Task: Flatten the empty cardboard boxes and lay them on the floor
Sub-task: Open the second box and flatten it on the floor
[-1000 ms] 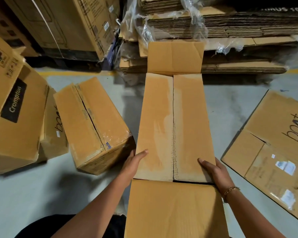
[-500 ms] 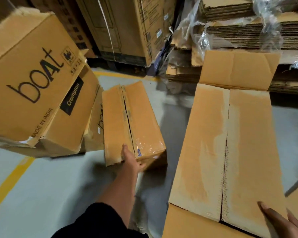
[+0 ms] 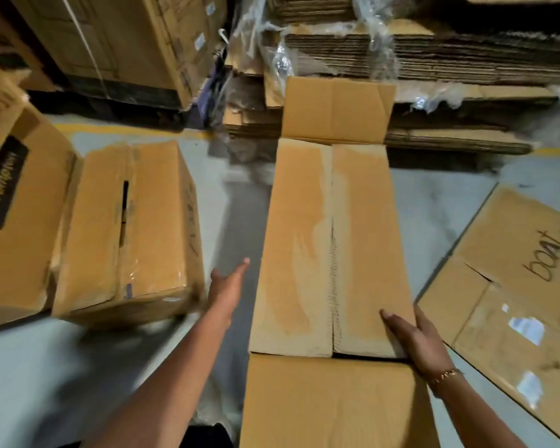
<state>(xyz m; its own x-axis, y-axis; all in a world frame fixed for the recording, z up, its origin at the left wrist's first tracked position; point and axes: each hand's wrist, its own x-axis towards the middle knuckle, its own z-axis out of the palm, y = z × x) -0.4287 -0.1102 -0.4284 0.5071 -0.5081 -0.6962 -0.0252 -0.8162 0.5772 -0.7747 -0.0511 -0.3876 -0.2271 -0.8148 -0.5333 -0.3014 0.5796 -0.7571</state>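
A long brown cardboard box [image 3: 330, 240] stands in front of me, its two top flaps closed along a middle seam, one end flap raised at the far side and another hanging toward me. My right hand [image 3: 414, 337] grips the box's near right corner. My left hand [image 3: 228, 282] hovers open in the gap between this box and a taped box [image 3: 126, 227] on the floor to the left, touching neither. A flattened "boat" box [image 3: 511, 286] lies on the floor at the right.
A "Crompton" box [image 3: 17, 215] leans at the far left against the taped box. Stacks of flat cardboard wrapped in plastic [image 3: 434, 59] and a large carton [image 3: 117, 43] fill the back. Grey floor [image 3: 240, 195] with a yellow line runs between the boxes.
My left hand has let go of the taped box on the left and swung back toward the long box. The view has turned right; my right hand still holds the long box.
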